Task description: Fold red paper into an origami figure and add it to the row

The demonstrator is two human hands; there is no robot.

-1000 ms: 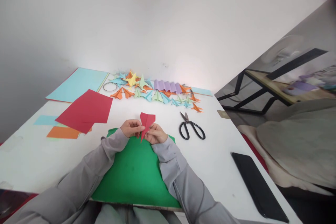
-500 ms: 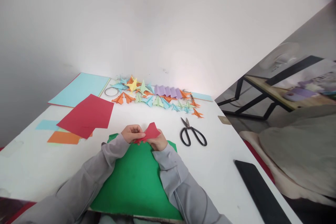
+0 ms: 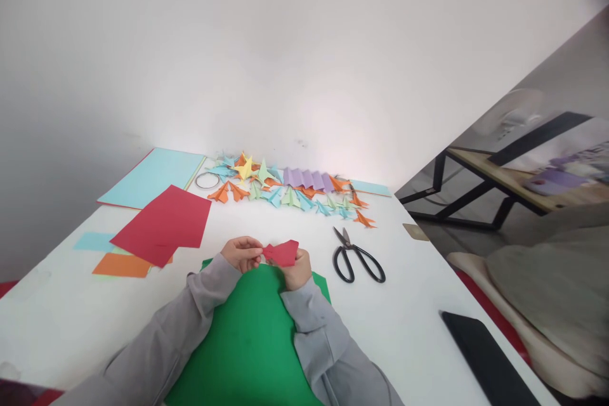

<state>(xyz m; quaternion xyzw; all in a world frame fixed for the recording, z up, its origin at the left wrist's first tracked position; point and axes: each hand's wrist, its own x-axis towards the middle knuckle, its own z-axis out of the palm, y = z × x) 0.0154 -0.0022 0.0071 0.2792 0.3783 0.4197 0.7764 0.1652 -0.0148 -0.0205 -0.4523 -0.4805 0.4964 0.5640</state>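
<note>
A small folded red paper (image 3: 285, 254) is held between both hands above the green sheet (image 3: 252, 330). My left hand (image 3: 242, 254) pinches its narrow left end between thumb and fingertips. My right hand (image 3: 299, 269) grips the wider right part, with some of its fingers hidden behind the paper. Black-handled scissors (image 3: 349, 254) lie on the white table to the right of my right hand, their blades slightly apart. Beyond the hands is a row of folded paper figures (image 3: 291, 197) in orange, blue, green and yellow, with a pleated purple paper (image 3: 309, 179) among them.
Red sheets (image 3: 164, 225) overlap an orange piece (image 3: 121, 265) and a light blue piece (image 3: 92, 242) at the left. Large blue sheets (image 3: 152, 176) and a wire ring (image 3: 207, 180) lie near the wall. A black flat object (image 3: 485, 358) rests at the right edge.
The red paper has turned, its wide part now pointing right, and my left hand has shifted to its narrow end. The whole view has tilted up slightly, so the table appears lower.
</note>
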